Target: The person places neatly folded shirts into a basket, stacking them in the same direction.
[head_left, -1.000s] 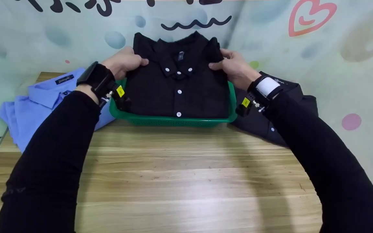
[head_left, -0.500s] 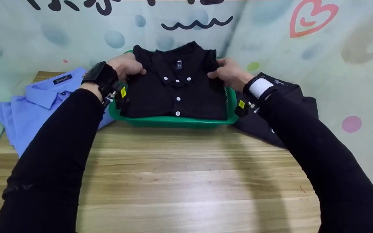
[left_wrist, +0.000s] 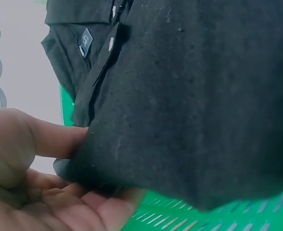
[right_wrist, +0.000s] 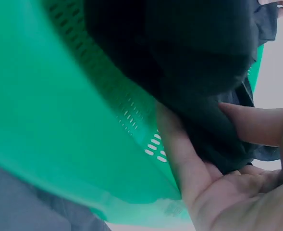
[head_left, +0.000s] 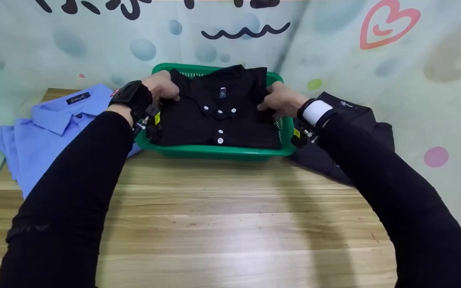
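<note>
A folded black shirt [head_left: 220,124] with white buttons and a collar label lies mostly inside a green plastic basket [head_left: 214,151]. My left hand [head_left: 161,85] pinches the shirt's left shoulder edge, thumb on top and fingers beneath, as the left wrist view shows with the black cloth [left_wrist: 179,106]. On the other side my right hand [head_left: 282,99] grips the right shoulder edge; in the right wrist view its thumb and fingers hold the black fabric [right_wrist: 199,57] close to the basket's perforated wall [right_wrist: 83,125]. The fingertips under the cloth are partly hidden.
To the left, a folded blue shirt [head_left: 54,128] lies on the wooden table [head_left: 214,224]. Another dark folded shirt [head_left: 358,116] lies to the right, partly behind my right forearm. A printed backdrop [head_left: 230,40] rises right behind the basket.
Both hands have lowered the black shirt into the basket, its collar sinking from above the back rim to about rim level. More of the basket's back rim shows now.
</note>
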`<state>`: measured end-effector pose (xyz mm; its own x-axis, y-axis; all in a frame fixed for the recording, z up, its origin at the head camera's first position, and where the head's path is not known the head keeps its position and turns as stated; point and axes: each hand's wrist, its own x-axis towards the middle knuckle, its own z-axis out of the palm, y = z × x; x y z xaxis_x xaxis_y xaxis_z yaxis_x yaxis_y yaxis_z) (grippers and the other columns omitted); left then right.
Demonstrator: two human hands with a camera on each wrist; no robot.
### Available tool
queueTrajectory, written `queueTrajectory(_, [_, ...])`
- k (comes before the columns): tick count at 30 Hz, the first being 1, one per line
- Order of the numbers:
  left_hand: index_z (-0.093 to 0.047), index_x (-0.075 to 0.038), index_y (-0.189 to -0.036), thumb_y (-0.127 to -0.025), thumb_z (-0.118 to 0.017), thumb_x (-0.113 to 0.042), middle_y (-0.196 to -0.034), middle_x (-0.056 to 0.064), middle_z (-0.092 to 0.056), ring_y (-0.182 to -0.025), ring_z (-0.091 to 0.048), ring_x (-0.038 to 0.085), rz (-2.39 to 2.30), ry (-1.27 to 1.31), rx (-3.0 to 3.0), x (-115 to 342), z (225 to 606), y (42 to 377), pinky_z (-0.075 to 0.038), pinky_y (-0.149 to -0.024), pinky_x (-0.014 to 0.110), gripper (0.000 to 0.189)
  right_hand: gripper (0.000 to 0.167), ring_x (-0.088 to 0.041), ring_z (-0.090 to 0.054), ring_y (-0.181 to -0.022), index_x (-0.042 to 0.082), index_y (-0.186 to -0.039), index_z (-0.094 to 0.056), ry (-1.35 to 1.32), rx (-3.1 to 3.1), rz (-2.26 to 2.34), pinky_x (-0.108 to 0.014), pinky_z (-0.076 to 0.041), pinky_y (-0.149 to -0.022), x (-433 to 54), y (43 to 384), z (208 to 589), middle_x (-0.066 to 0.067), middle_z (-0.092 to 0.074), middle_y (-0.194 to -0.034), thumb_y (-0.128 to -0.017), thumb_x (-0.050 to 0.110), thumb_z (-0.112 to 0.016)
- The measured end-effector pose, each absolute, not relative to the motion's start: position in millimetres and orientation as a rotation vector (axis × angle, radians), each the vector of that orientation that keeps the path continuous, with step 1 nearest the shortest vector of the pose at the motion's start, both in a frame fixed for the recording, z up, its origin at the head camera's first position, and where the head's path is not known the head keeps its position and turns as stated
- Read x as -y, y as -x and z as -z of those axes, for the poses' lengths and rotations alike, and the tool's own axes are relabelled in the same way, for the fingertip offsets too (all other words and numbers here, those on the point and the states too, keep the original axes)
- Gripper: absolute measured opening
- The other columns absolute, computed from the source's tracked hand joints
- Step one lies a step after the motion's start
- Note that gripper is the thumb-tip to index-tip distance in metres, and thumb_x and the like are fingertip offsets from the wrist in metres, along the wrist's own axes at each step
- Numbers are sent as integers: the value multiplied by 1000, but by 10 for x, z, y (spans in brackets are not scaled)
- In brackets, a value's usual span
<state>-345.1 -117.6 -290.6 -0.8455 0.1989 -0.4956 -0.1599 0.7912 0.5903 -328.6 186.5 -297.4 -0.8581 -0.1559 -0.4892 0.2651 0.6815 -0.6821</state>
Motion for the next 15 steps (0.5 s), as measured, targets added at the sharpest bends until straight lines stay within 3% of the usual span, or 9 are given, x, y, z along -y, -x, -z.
queueTrajectory(3, [-11,10,-151,-102,-48,-7,-154,28,-17,-131,-34,39,-803,-50,-2463,1178,2930,3463,-42,-89,38,64,74,-31,-42,-130,0,-155,-14,-78,-2387,1024,-36,-57,-74,-1837,3283,2981,-17,-22,-157,-97,2,-60])
queueTrajectory(7, [-20,11,-149,-101,-50,-7,-149,30,-25,-118,-42,37,-725,-70,-2487,1178,2949,3459,-37,-76,37,59,58,-36,-50,-120,-5,-146,-30,-66,-2395,929,-39,-57,-78,-1790,3277,2983,-22,-34,-145,-97,2,-60])
queueTrajectory(9, [-28,10,-143,-101,-51,-7,-136,29,-36,-95,-48,31,-702,-74,-2488,1178,2958,3455,-35,-69,36,51,47,-37,-55,-112,-6,-139,-39,-62,-2390,878,-40,-57,-80,-1768,3273,2989,-23,-39,-137,-98,2,-59])
queueTrajectory(11, [-37,6,-130,-102,-50,-9,-116,22,-41,-76,-42,24,-675,-81,-2481,1178,2956,3446,-31,-66,35,34,39,-35,-59,-100,-6,-133,-44,-58,-2386,850,-40,-57,-80,-1752,3269,2997,-21,-42,-130,-98,1,-58])
queueTrajectory(13, [-34,2,-125,-104,-47,-10,-106,16,-37,-73,-38,22,-691,-75,-2449,1175,2936,3420,-31,-67,35,28,31,-26,-61,-80,-5,-126,-49,-46,-2400,831,-41,-57,-79,-1750,3271,3004,-18,-49,-111,-98,3,-59])
queueTrajectory(15, [-32,-1,-125,-105,-43,-13,-107,12,-34,-73,-32,21,-722,-63,-2423,1165,2908,3382,-29,-69,36,26,16,-18,-55,-59,-1,-111,-55,-32,-2418,829,-41,-57,-78,-1759,3269,3000,-10,-51,-86,-98,6,-59])
